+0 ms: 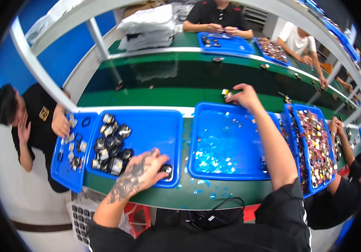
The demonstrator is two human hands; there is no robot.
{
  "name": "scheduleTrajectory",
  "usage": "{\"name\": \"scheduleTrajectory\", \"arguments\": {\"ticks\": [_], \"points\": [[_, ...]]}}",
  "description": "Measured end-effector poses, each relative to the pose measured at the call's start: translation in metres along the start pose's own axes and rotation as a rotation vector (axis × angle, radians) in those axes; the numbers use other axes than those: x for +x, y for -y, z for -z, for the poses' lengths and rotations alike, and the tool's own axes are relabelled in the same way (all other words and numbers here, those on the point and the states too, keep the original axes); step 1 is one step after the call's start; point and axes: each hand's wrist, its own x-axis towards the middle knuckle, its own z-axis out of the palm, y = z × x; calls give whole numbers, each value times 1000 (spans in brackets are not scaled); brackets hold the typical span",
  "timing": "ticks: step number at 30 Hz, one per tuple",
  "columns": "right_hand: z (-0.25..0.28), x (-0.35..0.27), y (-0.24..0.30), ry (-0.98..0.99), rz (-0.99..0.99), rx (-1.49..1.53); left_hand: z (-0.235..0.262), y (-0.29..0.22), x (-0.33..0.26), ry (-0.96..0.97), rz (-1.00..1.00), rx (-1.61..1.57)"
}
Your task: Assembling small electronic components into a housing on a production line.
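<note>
My left hand (142, 170) is over a blue tray (157, 126), its fingers closed round a small round black part (166, 171) near the tray's right front corner. In the same tray, left of the hand, lies a heap of black and clear housings (113, 143). My right hand (245, 100) reaches across a second blue tray (231, 174) to the edge of the green conveyor belt (172, 88). Between its fingertips is a small yellow-and-white part (226, 93). Many shiny bluish film scraps (214, 155) are scattered in that second tray.
On the right, a blue tray holds many small wired components (315, 143). A person (37, 113) at the left rests a hand by another tray (69, 168) of loose parts. Co-workers sit across the belt, near stacked white bags (149, 25). A white frame post (42, 67) rises at left.
</note>
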Motion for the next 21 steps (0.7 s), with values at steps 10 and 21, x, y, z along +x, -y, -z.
{"name": "scheduleTrajectory", "arguments": {"ticks": [10, 21], "points": [[4, -58, 30, -6, 365, -376, 12, -20, 20, -441, -91, -471], [-46, -217, 31, 318, 125, 533, -24, -73, 64, -343, -299, -714]]}}
